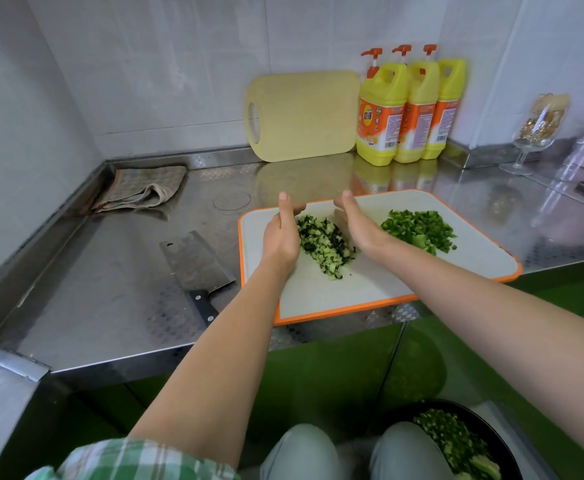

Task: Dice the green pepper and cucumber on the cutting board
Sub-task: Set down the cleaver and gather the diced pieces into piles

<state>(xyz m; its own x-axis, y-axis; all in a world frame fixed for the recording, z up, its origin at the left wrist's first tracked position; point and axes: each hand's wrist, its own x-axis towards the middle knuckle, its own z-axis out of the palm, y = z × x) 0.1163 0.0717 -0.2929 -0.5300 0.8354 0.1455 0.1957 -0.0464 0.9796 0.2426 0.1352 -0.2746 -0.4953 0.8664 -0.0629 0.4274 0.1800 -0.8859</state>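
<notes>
- Cutting board [380, 292], white with an orange rim, lies flat on the steel worktop [110, 271].
- Diced cucumber [323, 245] forms a long heap on the board's left half; diced green pepper [418, 228] sits in a separate heap at 3 o'clock from it.
- Left hand [281, 233] stands on edge at 9 o'clock of the cucumber heap, right hand [359, 225] at 3 o'clock; both flank it, fingers straight and together, clamped on nothing.
- Cleaver [197, 263] lies flat on the worktop at 9 o'clock from the board, apart from both hands.
- Three yellow detergent bottles [408, 109] and a second, pale board [304, 116] stand against the wall at 12 o'clock.
- Folded cloth [145, 187] rests at 10 o'clock.
- Dark bowl [498, 441] of green pieces sits below the worktop edge at 5 o'clock.
</notes>
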